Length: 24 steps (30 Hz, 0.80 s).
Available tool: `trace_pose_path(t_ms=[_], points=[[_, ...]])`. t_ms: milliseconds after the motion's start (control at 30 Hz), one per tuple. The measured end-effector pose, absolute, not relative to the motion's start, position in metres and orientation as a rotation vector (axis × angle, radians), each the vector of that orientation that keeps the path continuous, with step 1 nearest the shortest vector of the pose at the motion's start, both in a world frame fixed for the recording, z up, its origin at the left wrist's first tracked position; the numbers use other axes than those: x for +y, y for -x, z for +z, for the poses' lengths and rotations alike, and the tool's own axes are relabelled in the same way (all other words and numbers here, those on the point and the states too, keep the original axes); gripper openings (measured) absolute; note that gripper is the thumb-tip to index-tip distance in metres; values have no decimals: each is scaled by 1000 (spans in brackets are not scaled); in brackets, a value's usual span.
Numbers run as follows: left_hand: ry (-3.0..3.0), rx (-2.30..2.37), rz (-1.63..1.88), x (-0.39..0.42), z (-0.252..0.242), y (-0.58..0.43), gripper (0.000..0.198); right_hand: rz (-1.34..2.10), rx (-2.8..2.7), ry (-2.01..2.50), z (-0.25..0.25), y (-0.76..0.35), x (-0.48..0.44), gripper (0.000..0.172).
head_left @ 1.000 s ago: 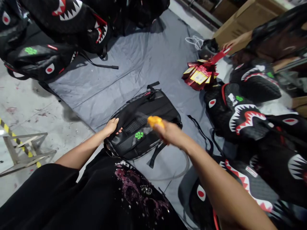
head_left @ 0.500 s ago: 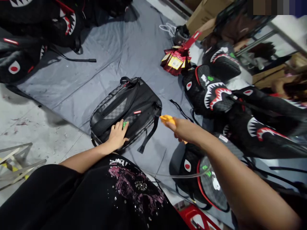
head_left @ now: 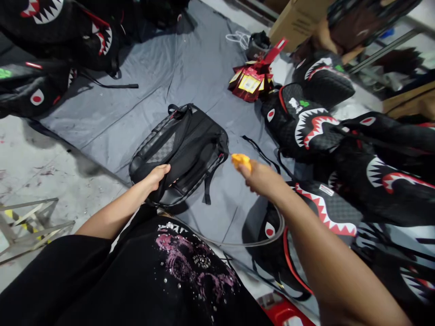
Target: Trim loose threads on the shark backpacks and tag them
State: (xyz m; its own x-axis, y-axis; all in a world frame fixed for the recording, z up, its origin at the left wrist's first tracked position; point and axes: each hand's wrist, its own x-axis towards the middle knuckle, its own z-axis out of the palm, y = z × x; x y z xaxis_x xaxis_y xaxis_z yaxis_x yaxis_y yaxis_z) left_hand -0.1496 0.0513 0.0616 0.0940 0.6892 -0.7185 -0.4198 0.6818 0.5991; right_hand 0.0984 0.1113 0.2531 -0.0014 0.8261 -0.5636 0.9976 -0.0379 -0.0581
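Backpack (head_left: pixel 197 131) lies on the grey sheet (head_left: pixel 193 59), mid-view, strap side up and askew. Hands are apart: left hand (head_left: pixel 157 177) is clamped on the backpack by a shoulder strap (head_left: pixel 190 158), thumb on top; right hand (head_left: pixel 260 176) is closed round an orange tool (head_left: pixel 241 162), which sits just beside the bag's near corner, apparently not touching, with a clear hose (head_left: pixel 251 244) looping below. Progress, my read: mid-handling. Done as far as shown: bag laid flat, strap in grip, tool in hand. Outstanding: tool and bag aren't in contact, and I can't tell how much of this bag is finished. Shark-mouth bags (head_left: pixel 316 127) heap up on the right, a second pile (head_left: pixel 74 40) sits upper left; both run off frame, no way to say which are finished. Hidden: backpack's underside, most of the left fingers, whatever the strap covers. Tool's tip is too small to make out, hose ends can't be traced, and another person's arm (head_left: pixel 326 38) at upper right is cropped and blurred
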Motion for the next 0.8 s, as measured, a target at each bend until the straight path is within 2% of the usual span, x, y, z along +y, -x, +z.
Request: trace_pose_path(t_ms=[33, 167, 233, 367, 467, 567, 667, 733, 800], points=[[-245, 1233, 801, 53, 61, 147, 19, -615, 1889, -1942, 253, -99, 112, 45], [-332, 1311, 783, 55, 59, 132, 24, -869, 1877, -1728, 255, -100, 107, 43], [-402, 1346, 847, 50, 61, 124, 27, -736, 1906, -1820, 257, -102, 102, 47], [-1164, 1586, 879, 32, 65, 97, 49, -821, 1919, -1756, 259, -104, 93, 45], [-1659, 1720, 606, 21, 66, 77, 62, -540, 1940, -1830, 256, -107, 86, 46], [-1632, 1660, 627, 19, 69, 84, 45, -503, 1933, -1714, 249, -115, 71, 49], [-1374, 1720, 1055, 20, 74, 126, 32, -490, 1856, -1770, 234, -124, 41, 50], [-955, 1814, 1258, 24, 76, 163, 26, -541, 1793, -1819, 218, -124, 14, 50], [-495, 1816, 1231, 29, 74, 198, 18, -705, 1762, -1769, 199, -117, -16, 47]])
